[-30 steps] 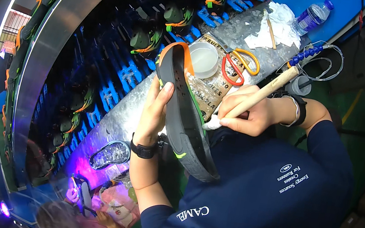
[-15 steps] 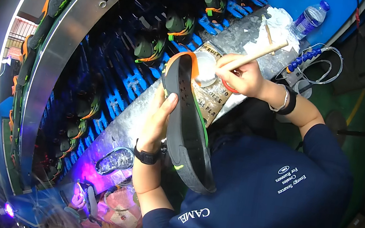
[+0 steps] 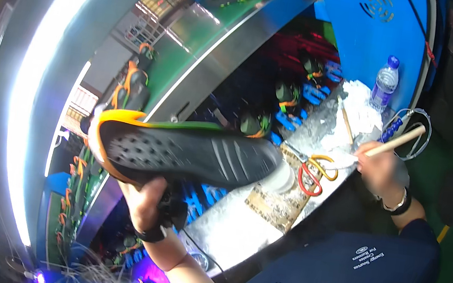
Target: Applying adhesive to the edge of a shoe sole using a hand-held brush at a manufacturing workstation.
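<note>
My left hand (image 3: 144,202), wrist strapped in black, grips the lower edge of a shoe sole (image 3: 189,156). The sole is raised and tilted lengthwise, with its black face showing rows of small hollows, grooves and an orange and green rim. Farther right, my right hand (image 3: 383,173) closes round a brush with a pale wooden handle (image 3: 396,140); its whitish tip points left, apart from the sole. Partly behind the sole's right end stands a white bowl (image 3: 281,179). Beside it lie scissors (image 3: 315,172) with red and yellow handles.
A printed brown sheet (image 3: 278,208) lies under the bowl on the bench. White crumpled paper (image 3: 359,114), a thin stick (image 3: 345,121) and a water bottle (image 3: 385,86) are at the far end. Shoes (image 3: 255,123) stand on blue racks behind; a metal-edged conveyor (image 3: 234,49) runs alongside.
The sole has been lifted left and turned from upright to nearly level. My right hand with the brush has drawn away rightward from the bowl, baring the scissors. The view has shifted.
</note>
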Available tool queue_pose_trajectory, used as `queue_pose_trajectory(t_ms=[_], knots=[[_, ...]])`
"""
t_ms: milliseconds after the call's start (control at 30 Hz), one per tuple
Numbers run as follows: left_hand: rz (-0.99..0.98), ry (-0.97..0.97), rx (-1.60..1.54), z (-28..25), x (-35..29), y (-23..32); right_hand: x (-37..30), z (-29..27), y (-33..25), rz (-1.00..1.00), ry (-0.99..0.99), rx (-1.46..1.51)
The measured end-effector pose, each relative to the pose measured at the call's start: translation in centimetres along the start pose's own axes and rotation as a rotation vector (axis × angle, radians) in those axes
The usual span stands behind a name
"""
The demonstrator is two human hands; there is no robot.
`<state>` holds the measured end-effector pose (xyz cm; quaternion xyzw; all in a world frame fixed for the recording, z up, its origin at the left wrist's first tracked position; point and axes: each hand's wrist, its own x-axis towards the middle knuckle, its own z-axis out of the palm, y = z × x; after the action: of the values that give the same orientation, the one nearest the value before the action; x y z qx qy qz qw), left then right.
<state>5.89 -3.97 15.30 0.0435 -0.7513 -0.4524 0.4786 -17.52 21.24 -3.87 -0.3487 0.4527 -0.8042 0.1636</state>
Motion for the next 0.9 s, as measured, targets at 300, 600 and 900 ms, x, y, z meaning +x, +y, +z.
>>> queue_pose_trajectory(t_ms=[300,600,900], knots=[[-0.366,-0.122,1.003,1.3,23.3,-9.9,0.2,-2.3,-1.0,-0.096,0.09,-0.044],[-0.092,0.186,1.543,2.6,12.8,-4.7,0.7,-6.0,1.0,-0.014,0.216,-0.054],[-0.63,0.358,1.789,-5.0,10.3,-6.0,0.8,-4.8,1.1,0.011,0.152,0.01]])
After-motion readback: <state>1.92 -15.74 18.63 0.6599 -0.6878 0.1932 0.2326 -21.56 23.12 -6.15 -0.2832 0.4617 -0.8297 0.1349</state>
